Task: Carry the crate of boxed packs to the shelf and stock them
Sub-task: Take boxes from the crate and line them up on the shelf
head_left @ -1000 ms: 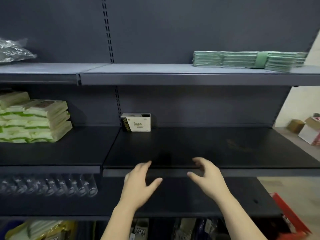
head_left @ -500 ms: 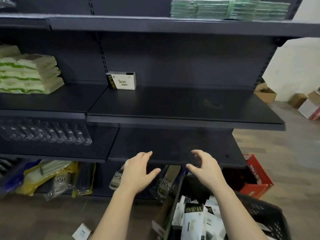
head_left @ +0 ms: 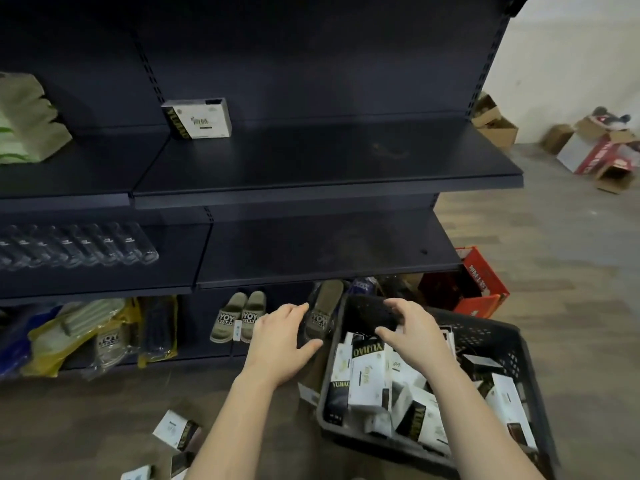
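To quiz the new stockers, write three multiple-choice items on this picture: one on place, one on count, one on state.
1. The black crate stands: A on the floor; B on a shelf; C on a cart.
2. Boxed packs on the upper shelf: A none; B one; C four.
3. The right hand is: A gripping a pack; B flat on the shelf; C open above the crate.
Key: A, wooden floor surrounds it; B, a single pack stands there; C, its fingers hold nothing.
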Available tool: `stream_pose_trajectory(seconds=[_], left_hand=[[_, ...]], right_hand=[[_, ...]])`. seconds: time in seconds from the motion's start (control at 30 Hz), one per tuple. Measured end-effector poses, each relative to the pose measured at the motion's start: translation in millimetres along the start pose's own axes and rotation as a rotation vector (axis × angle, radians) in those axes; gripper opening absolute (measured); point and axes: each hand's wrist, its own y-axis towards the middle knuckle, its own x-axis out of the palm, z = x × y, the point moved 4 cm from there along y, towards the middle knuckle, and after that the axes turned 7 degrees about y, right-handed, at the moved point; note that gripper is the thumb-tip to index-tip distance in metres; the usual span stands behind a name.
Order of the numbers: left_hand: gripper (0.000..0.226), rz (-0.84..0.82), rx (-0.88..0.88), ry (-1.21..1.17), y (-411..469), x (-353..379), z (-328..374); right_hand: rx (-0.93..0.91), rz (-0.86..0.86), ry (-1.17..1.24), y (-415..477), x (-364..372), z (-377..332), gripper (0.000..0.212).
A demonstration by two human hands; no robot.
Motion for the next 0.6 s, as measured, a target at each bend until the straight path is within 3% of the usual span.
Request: stream_pose_trajectory(seconds=[0.23, 0.6], left_hand=[[0.071, -0.082, 0.056, 0.018, -9.2, 33.2, 45.6], [0.069, -0.145, 0.001, -0.016, 14.2, 77.4, 142.2]], right_hand=[[0.128, -0.03, -0.015, -28.4, -9.9, 65.2, 0.057], [0.138, -0.177, -0.125, -8.6, -63.1, 158.3, 0.064]])
